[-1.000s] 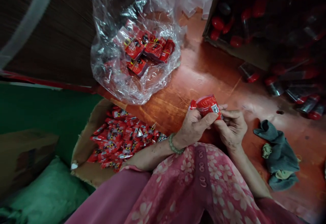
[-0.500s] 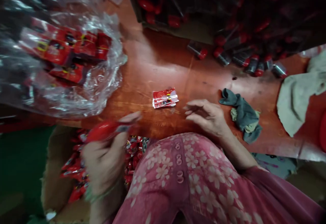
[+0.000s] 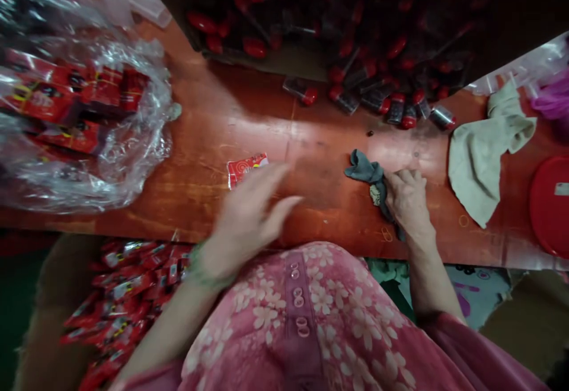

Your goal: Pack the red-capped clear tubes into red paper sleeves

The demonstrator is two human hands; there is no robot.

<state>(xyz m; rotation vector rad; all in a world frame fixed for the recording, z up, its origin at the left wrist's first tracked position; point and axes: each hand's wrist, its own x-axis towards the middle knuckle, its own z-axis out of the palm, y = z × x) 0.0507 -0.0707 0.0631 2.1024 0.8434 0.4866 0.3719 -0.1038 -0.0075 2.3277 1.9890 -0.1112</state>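
No lettering is coming through legibly. The red foil packet [image 3: 237, 169] is showing a pale swirl mark beside blurred print. Print is also blurring on the bundled red packets [image 3: 47, 101] and the heaped red packets [image 3: 133, 287]. A white label [image 3: 562, 189] is sitting on a round red object [image 3: 544, 216], its wording too small to read.

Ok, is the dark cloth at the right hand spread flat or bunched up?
Bunched up: the dark cloth lies crumpled and narrow, partly hidden by the right hand.
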